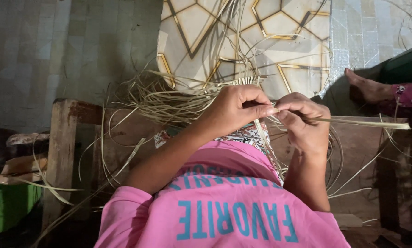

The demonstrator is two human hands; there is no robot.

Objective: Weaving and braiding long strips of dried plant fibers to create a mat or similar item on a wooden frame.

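**Two hands pinching pale weaving strips over a tiled floor**

The floor is tiled: grey squares on the left, and ahead a cream patch (279, 41) with gold-lined hexagons. A worn wooden bench (64, 147) stands across the lower part of the view, with a green tub (8, 206) beside it on the left. At the upper right another person's bare foot (369, 87) rests near the bench's far end.

A loose bundle of thin, pale strips (169, 98) fans out in front of the person in a pink shirt, many of them curling over the bench and down toward the floor.

The left hand (238, 108) is curled nearly closed, thumb and fingers pressed together on the strips where they gather at a small woven edge. The right hand (304, 121) sits just beside it, touching fingertip to fingertip, also closed in a pinch. It grips one flat strip (366, 122) that runs straight out to the right, past the wrist and over the bench.
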